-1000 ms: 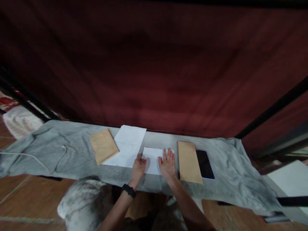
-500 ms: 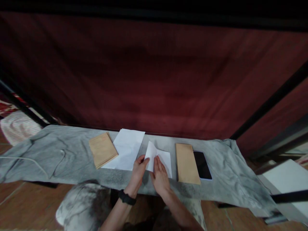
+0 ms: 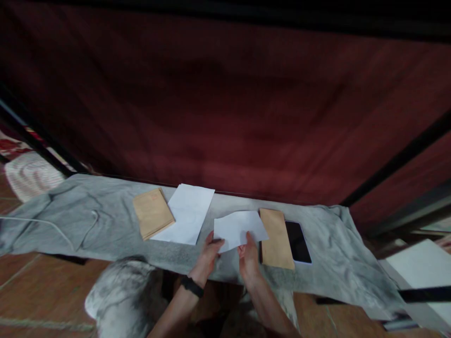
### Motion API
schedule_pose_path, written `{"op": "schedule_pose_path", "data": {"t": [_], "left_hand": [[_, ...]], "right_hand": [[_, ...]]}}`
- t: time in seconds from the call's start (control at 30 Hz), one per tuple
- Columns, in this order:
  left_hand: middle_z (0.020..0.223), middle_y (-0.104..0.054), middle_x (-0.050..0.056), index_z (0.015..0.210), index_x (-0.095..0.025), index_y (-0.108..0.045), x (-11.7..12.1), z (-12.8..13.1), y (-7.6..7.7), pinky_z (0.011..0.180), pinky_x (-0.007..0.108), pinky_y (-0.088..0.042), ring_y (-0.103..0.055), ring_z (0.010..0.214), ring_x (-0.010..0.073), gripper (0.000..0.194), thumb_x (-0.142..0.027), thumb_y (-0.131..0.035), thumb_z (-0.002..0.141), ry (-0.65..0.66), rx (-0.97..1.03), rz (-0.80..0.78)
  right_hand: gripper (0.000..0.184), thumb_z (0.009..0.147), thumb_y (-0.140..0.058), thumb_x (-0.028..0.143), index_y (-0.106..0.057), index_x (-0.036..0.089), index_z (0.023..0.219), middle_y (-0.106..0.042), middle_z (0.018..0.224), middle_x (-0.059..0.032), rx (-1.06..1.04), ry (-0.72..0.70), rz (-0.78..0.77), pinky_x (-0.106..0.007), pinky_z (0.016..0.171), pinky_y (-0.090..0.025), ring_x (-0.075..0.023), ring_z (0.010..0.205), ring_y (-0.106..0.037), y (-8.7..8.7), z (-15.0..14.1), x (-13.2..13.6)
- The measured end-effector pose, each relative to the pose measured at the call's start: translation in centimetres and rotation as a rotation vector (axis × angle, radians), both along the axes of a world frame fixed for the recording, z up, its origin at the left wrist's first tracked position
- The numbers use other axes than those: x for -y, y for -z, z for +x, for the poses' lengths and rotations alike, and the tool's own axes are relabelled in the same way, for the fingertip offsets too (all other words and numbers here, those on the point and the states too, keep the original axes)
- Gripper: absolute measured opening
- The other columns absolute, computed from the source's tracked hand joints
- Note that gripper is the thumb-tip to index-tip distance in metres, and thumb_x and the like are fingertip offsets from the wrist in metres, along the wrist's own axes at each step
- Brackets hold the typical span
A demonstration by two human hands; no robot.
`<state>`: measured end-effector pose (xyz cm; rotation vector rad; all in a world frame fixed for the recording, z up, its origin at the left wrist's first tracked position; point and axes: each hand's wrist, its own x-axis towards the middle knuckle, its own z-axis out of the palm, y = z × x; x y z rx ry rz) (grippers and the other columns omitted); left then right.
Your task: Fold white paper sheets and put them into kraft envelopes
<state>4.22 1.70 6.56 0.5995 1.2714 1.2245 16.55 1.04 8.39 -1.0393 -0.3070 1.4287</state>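
Between held paper (image 3: 239, 226) and tablet (image 3: 299, 241) — brown envelopes (image 3: 277, 240), lying flat.

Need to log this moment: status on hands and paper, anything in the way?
Left hand, right hand: both pinching white paper sheet at near side. Sheet's right corner overlaps brown envelopes in view.

Paper sheet (image 3: 240, 227), plain white, smaller than a full page, roughly oblong; near edge gripped in both hands (image 3: 208, 256); face gently bowed, far edge wavy; right corner overlaps, in view, a brown envelope's (image 3: 278, 241) left side; layers unclear.
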Motion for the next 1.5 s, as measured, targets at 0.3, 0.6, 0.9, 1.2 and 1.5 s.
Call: {"op": "schedule_pose_path", "data": {"t": [0.3, 0.6, 0.9, 1.2, 1.5], "left_hand": [[0.125, -0.066, 0.012, 0.144, -0.014, -0.044, -1.4, -1.9, 2.1, 0.103, 0.041, -0.048, -0.065, 0.112, 0.0271, 0.069, -0.009, -0.054, 0.076, 0.056, -0.877, 0.193], [0.154, -0.039, 0.02, 0.147, -0.014, -0.041, 1.0, 0.0, 1.6, 0.113, 0.054, -0.032, -0.039, 0.14, 0.036, 0.055, -0.015, -0.044, 0.092, 0.168, -1.532, 0.328], [0.162, -0.029, 0.006, 0.153, -0.021, -0.032, 2.2, 1.0, 4.1, 0.123, 0.046, -0.013, -0.02, 0.15, 0.0212, 0.052, -0.027, -0.034, 0.101, 0.608, -1.578, 0.636], [0.161, -0.031, 0.009, 0.15, -0.017, -0.038, 2.3, 0.2, 4.0, 0.124, 0.047, -0.009, -0.019, 0.151, 0.0226, 0.053, -0.03, -0.041, 0.098, 0.635, -1.564, 0.711], [0.158, -0.036, 0.013, 0.151, -0.014, -0.035, 2.0, 0.0, 3.9, 0.123, 0.048, -0.012, -0.025, 0.149, 0.0224, 0.053, -0.025, -0.037, 0.099, 0.676, -1.51, 0.708]], "right_hand": [[0.03, 0.067, -0.067, 0.037, -0.066, 0.014, 0.087, -0.074, 0.094, -0.016, -0.006, -0.472, -0.306, -0.038, 0.076, -0.055, -0.0224, 0.078, -0.07, 3.4, 3.4, 3.5], [0.047, 0.086, -0.051, 0.05, -0.067, 0.018, 0.116, -0.065, 0.13, -0.0129, 0.847, -0.391, 0.14, -0.047, 0.111, -0.038, -0.027, 0.124, -0.056, 3.6, 3.7, 1.4], [0.049, 0.102, -0.03, 0.027, -0.042, 0.014, 0.148, -0.034, 0.158, -0.0175, 1.953, -0.454, 0.557, -0.059, 0.117, -0.022, -0.0295, 0.148, -0.025, 7.6, 3.9, 1.7], [0.053, 0.102, -0.032, 0.034, -0.04, 0.009, 0.149, -0.028, 0.158, -0.0237, 2.009, -0.403, 0.435, -0.06, 0.113, -0.028, -0.0344, 0.147, -0.027, 7.9, 3.4, 0.5], [0.048, 0.102, -0.031, 0.023, -0.045, 0.014, 0.146, -0.034, 0.157, -0.0164, 2.025, -0.428, 0.538, -0.058, 0.116, -0.022, -0.0299, 0.147, -0.027, 7.4, 2.6, -0.4]]}}
